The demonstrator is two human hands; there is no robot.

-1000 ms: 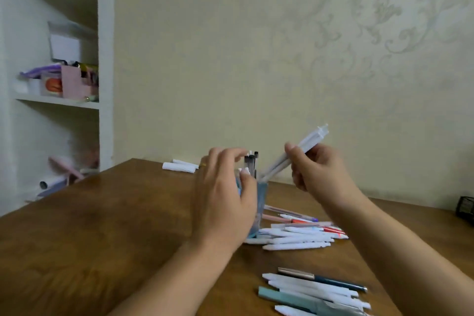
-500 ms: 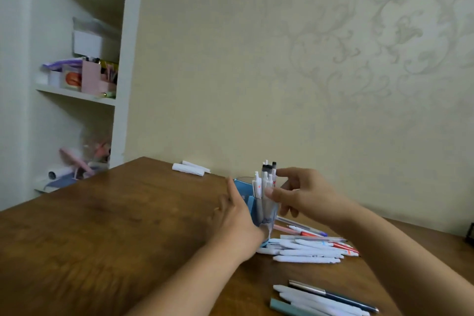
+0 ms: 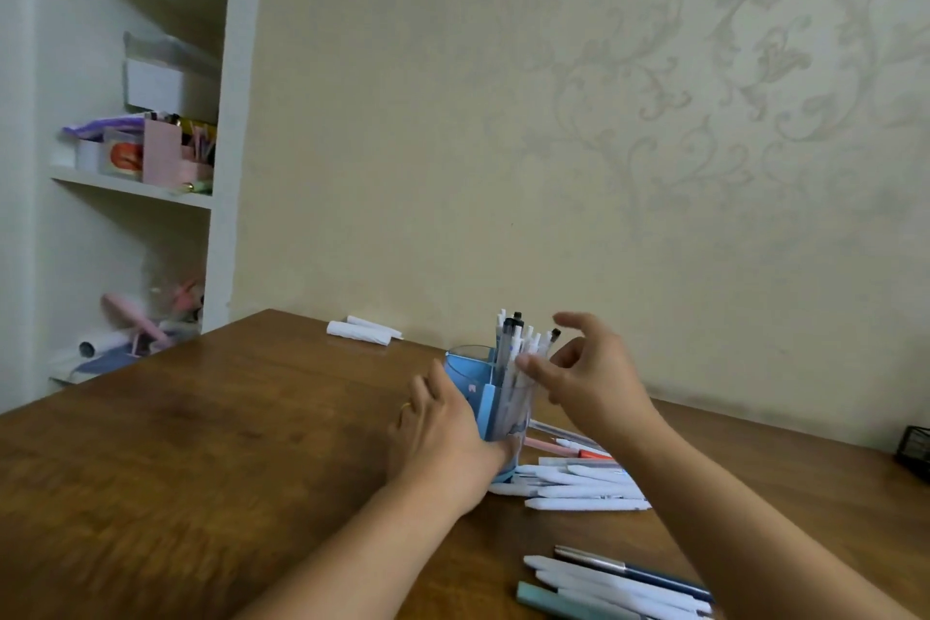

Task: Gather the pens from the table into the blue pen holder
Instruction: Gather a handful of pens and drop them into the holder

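Centre frame, the left hand (image 3: 443, 438) wraps its grip around the blue pen holder (image 3: 478, 393), likely steadying the smooth plastic cup on the wooden bench (image 3: 201, 468). Right of it, the right hand (image 3: 589, 378) hovers, grip wide and empty. Slim white pens (image 3: 578, 488) lie lower right.

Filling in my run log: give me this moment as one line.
left hand: steadies blue pen holder | right hand: open, empty, at the standing pens | two piles of loose pens remain on table
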